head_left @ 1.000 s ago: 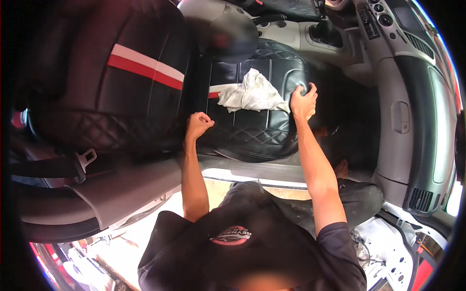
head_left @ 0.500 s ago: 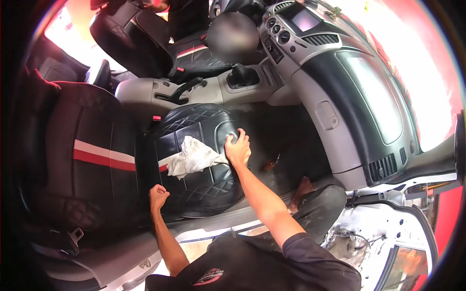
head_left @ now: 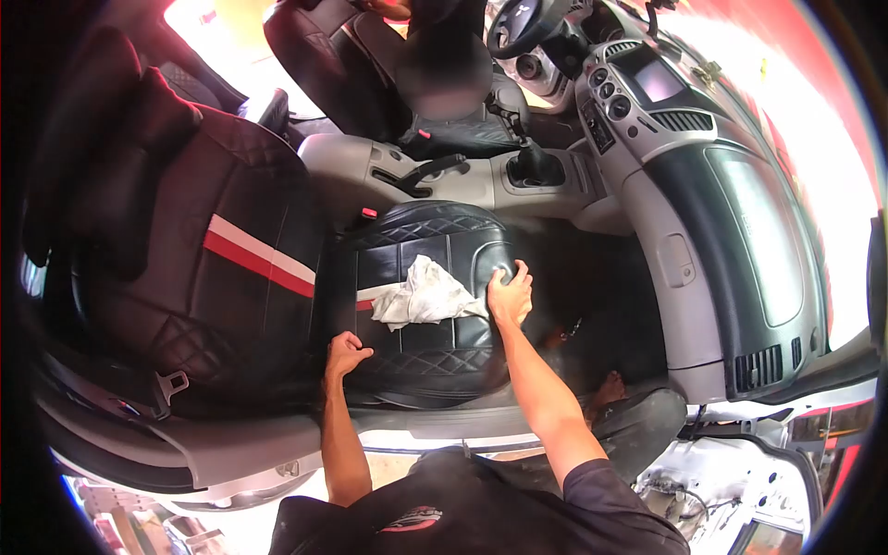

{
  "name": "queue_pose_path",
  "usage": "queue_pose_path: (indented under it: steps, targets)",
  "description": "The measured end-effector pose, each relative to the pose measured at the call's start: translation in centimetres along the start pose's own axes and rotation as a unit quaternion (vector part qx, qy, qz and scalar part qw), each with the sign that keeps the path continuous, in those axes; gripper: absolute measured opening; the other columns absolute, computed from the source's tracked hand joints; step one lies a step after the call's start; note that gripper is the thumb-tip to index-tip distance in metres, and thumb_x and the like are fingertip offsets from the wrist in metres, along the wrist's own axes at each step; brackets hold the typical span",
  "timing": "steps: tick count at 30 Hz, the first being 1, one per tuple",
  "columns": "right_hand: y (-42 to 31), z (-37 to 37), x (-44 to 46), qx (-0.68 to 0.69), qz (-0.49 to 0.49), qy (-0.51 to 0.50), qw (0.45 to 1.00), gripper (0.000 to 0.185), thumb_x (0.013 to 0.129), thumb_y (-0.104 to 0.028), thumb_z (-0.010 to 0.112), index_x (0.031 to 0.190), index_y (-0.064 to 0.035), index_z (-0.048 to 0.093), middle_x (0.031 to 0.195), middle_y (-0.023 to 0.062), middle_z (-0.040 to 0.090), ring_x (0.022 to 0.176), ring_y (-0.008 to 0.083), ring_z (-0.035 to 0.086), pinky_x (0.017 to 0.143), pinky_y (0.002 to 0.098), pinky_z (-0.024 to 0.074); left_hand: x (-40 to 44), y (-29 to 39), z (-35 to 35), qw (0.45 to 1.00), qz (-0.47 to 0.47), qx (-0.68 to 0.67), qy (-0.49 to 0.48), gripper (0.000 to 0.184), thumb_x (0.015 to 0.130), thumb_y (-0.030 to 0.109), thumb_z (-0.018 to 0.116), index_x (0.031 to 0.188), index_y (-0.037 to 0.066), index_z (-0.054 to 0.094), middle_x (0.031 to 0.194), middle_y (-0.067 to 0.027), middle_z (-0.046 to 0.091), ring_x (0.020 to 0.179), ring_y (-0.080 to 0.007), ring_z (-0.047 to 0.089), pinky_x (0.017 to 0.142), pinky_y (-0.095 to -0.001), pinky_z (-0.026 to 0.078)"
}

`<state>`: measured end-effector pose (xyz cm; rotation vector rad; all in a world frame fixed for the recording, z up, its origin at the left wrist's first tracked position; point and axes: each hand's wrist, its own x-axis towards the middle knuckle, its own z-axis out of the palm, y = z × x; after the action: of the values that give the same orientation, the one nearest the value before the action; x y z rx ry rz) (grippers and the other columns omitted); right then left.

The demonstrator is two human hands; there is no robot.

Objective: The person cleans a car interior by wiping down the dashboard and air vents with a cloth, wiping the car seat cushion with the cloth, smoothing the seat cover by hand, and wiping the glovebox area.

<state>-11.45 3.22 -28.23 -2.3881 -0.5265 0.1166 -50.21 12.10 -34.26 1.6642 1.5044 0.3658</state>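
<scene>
The black front seat cushion (head_left: 425,361) has quilted sides and a white-and-red stripe. Around its front edge, my right hand (head_left: 511,296) is closed, thumb on top and fingers bent over the front. A crumpled white cloth (head_left: 424,298) lies in the middle of the cushion, its tail reaching close to that hand. My left hand (head_left: 346,354) is at the near rear corner, beside the backrest (head_left: 231,296). Its fingers are curled in with the thumb pointing toward the cushion; whatever they hold, if anything, is hidden.
Beyond the cushion run the handbrake (head_left: 430,171) and gear lever (head_left: 532,165) on the grey console. A person (head_left: 449,23) is at the other front seat (head_left: 338,65). The dashboard (head_left: 731,222) stands to the right, and a seat belt buckle (head_left: 173,384) hangs at the left.
The view has swung, so the seat and both hands appear further right. My right hand stays at the cushion's front edge, my left hand at the rear corner. The cloth lies as before.
</scene>
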Motion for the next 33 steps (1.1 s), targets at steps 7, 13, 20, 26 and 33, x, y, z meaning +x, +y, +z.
queue_pose_path:
  steps: [7,13,20,26,33]
  targets:
    - [0.1,-0.1,0.1,0.01,-0.004,0.007,1.0,0.053,0.093,-0.042,0.056,0.139,-0.0148,0.051,0.121,0.0216,0.062,0.112,0.042,0.064,0.092,0.0527,0.0526,1.1,-1.3,0.1,1.0,0.011,-0.022,-0.017,0.025,0.064,0.011,0.086,0.077,0.007,0.066,0.065,-0.0009,0.062,0.06,-0.0101,0.058,0.059,-0.029,0.049]
    - [0.1,-0.2,-0.1,0.015,0.005,-0.003,1.0,0.053,0.093,-0.042,0.056,0.138,-0.0147,0.051,0.123,0.021,0.061,0.113,0.0415,0.063,0.093,0.0524,0.0521,1.0,-1.2,0.1,1.0,0.004,0.013,-0.019,0.02,0.066,0.004,0.082,0.077,0.006,0.065,0.068,0.0007,0.062,0.063,-0.0084,0.057,0.059,-0.0271,0.048]
    - [0.3,-0.1,0.1,0.013,0.006,-0.005,1.0,0.054,0.093,-0.044,0.056,0.139,-0.0145,0.051,0.123,0.0207,0.061,0.113,0.0418,0.063,0.093,0.0525,0.0521,0.8,-0.7,-0.2,1.0,-0.007,0.011,-0.018,0.02,0.065,0.008,0.083,0.076,0.007,0.067,0.068,-0.0012,0.065,0.064,-0.0101,0.06,0.062,-0.029,0.05]
    - [0.2,0.0,0.3,0.022,0.004,0.01,1.0,0.054,0.092,-0.044,0.058,0.138,-0.0165,0.052,0.125,0.0193,0.061,0.115,0.0398,0.062,0.094,0.0518,0.0511,1.5,-1.6,0.0,0.999,0.03,0.004,-0.02,0.02,0.068,0.001,0.081,0.076,0.008,0.064,0.067,0.0033,0.059,0.061,-0.006,0.053,0.058,-0.0253,0.045]
    - [0.7,0.7,0.3,0.005,-0.024,0.044,0.999,0.05,0.093,-0.042,0.058,0.136,-0.0163,0.052,0.123,0.0194,0.062,0.113,0.0397,0.063,0.094,0.0522,0.0506,0.6,-0.8,0.0,0.996,0.05,-0.058,-0.037,0.026,0.069,0.011,0.089,0.076,0.008,0.064,0.07,0.0024,0.06,0.066,-0.0078,0.054,0.062,-0.0287,0.048]
